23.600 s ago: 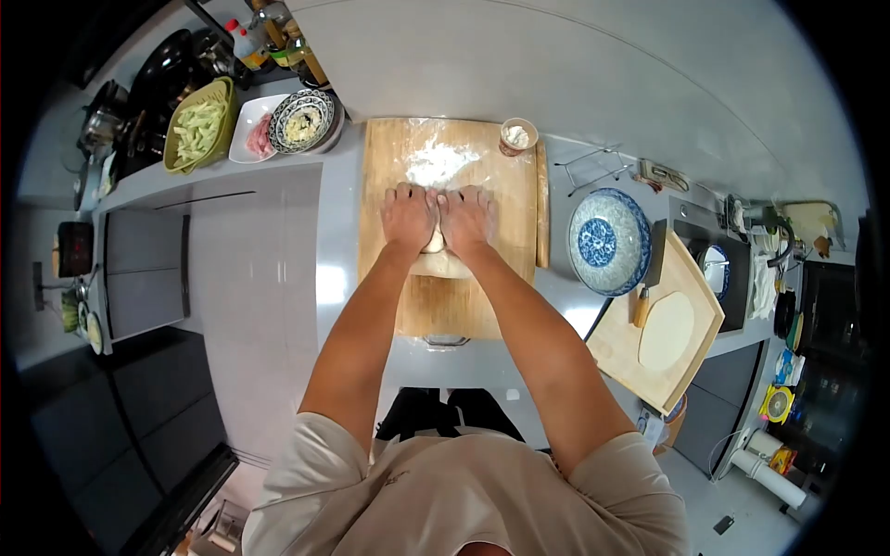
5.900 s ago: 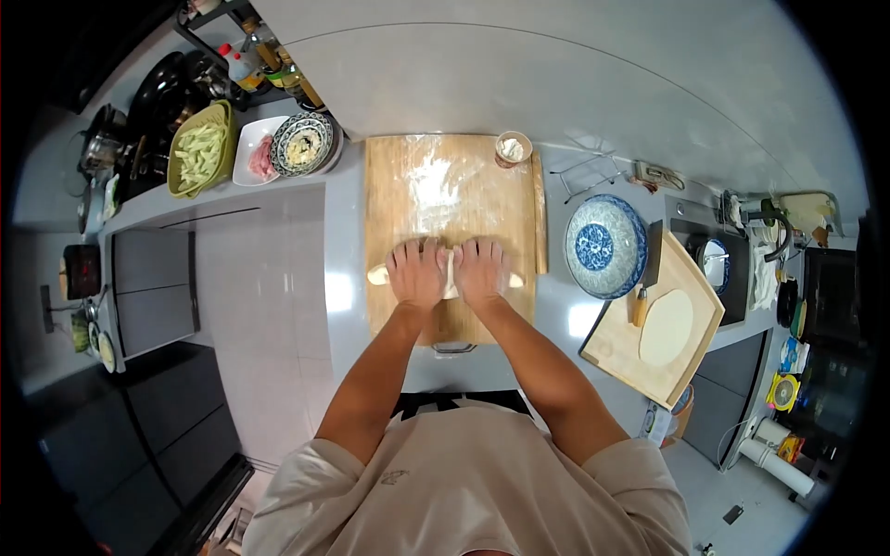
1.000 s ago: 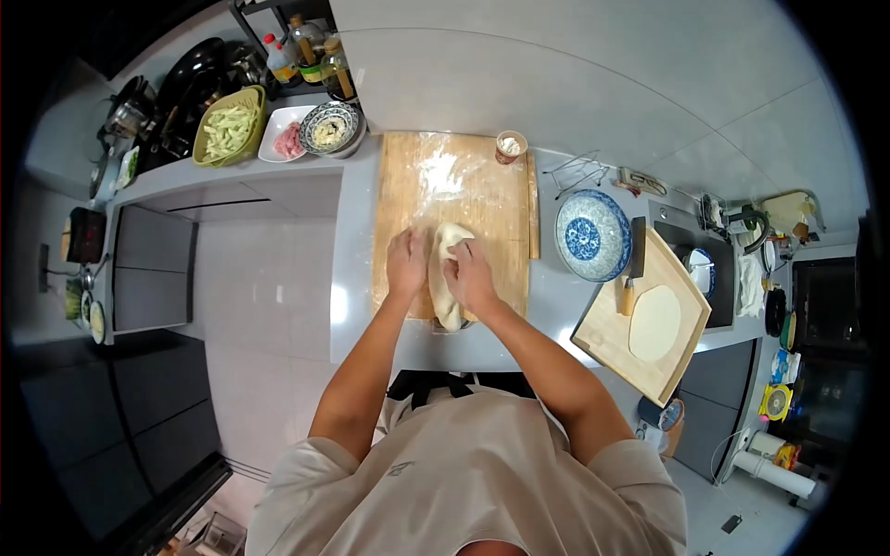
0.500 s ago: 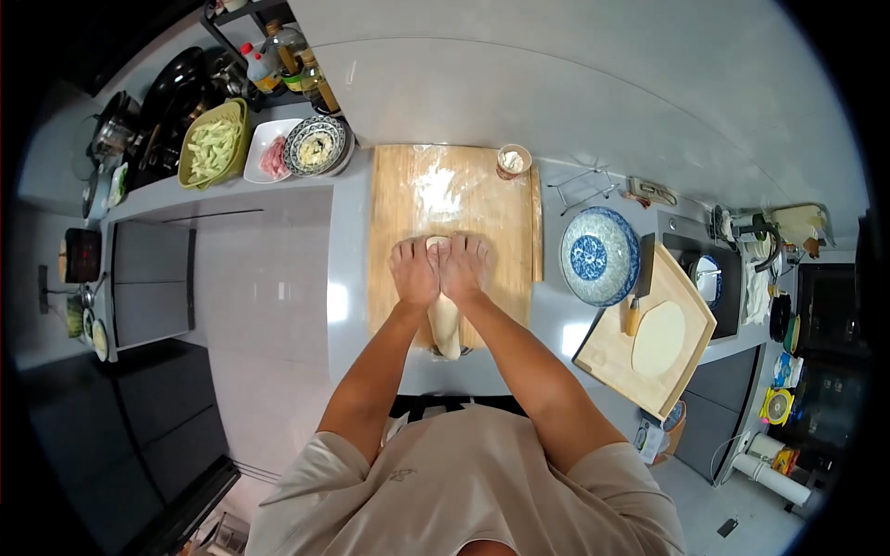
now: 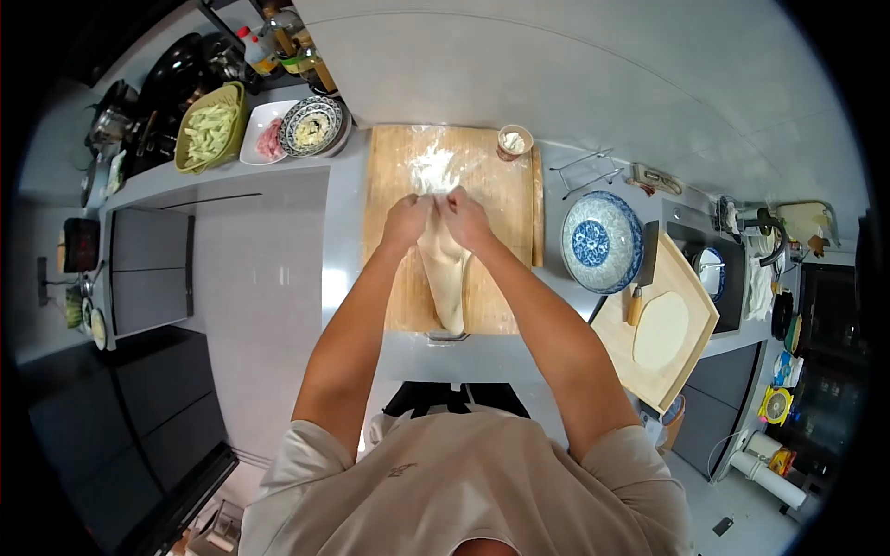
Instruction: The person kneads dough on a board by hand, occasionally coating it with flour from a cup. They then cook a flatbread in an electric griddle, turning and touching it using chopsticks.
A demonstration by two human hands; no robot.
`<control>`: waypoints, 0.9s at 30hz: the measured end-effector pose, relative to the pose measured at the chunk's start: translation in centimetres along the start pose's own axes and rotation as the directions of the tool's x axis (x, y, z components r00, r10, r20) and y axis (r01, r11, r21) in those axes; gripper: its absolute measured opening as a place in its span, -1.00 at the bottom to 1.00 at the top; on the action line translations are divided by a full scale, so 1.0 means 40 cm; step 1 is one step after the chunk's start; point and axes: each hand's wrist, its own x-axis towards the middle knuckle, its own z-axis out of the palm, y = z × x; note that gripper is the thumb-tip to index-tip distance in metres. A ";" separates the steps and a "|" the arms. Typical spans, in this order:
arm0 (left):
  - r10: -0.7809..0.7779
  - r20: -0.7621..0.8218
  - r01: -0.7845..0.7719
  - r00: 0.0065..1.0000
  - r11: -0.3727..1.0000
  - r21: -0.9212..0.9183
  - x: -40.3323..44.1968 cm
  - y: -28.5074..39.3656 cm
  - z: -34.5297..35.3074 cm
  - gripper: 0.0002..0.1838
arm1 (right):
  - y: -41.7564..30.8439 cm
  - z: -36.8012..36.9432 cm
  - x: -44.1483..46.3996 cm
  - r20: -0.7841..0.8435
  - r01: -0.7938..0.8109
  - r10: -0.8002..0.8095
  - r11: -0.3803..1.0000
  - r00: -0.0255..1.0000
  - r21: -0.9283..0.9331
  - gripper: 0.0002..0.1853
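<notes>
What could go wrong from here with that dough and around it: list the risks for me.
1. The dough reaches the near edge of the board, so its end might slip over if pushed that way.
2. The left hand and right hand grip its far end; a hard pull could perhaps tear it.
3. The cup stands at the board's far right corner, so a jolt might tip it.

Between the left hand point(image 5: 405, 221) and the right hand point(image 5: 466, 221), the dough point(image 5: 447, 283) looks smooth and matt; beneath them the board point(image 5: 510, 213) is wood. Right of them, the bowl point(image 5: 601, 243) is glossy, the tray point(image 5: 681, 281) matt wood, the knife point(image 5: 649, 259) wooden-handled metal.
</notes>
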 end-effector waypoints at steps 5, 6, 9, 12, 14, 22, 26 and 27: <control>0.107 -0.122 -0.095 0.987 0.990 0.103 -0.187 0.057 0.016 -0.43 | -0.027 -0.049 -0.190 -0.041 0.016 -0.008 0.982 0.999 0.187 -0.65; 0.213 -0.121 -0.197 0.969 0.972 0.130 -0.204 0.013 0.049 -0.46 | -0.012 -0.033 -0.214 -0.073 -0.010 0.021 0.989 0.997 0.147 -0.67; 0.532 -0.246 -0.469 0.810 0.840 0.272 -0.263 -0.104 0.136 -0.56 | 0.040 0.041 -0.276 -0.304 0.295 -0.365 0.922 0.880 -0.252 -0.74; 0.603 -0.312 -0.501 0.734 0.791 0.352 -0.277 -0.149 0.148 -0.63 | 0.046 0.067 -0.292 -0.276 0.270 -0.373 0.898 0.886 -0.347 -0.78; 0.608 -0.305 -0.478 0.733 0.780 0.404 -0.255 -0.154 0.148 -0.65 | 0.035 0.062 -0.275 -0.256 0.228 -0.345 0.890 0.903 -0.394 -0.76; 0.618 -0.250 -0.333 0.745 0.670 0.664 -0.058 -0.073 0.078 -0.65 | -0.010 0.069 -0.054 -0.134 0.034 -0.111 0.876 0.985 -0.480 -0.67; 0.636 -0.265 -0.293 0.725 0.633 0.716 0.069 -0.047 0.066 -0.65 | -0.021 0.073 0.062 -0.225 -0.018 -0.120 0.849 0.967 -0.528 -0.64; 0.624 -0.274 -0.266 0.731 0.632 0.728 0.086 -0.042 0.062 -0.65 | -0.019 0.074 0.094 -0.249 -0.016 -0.146 0.834 0.957 -0.552 -0.63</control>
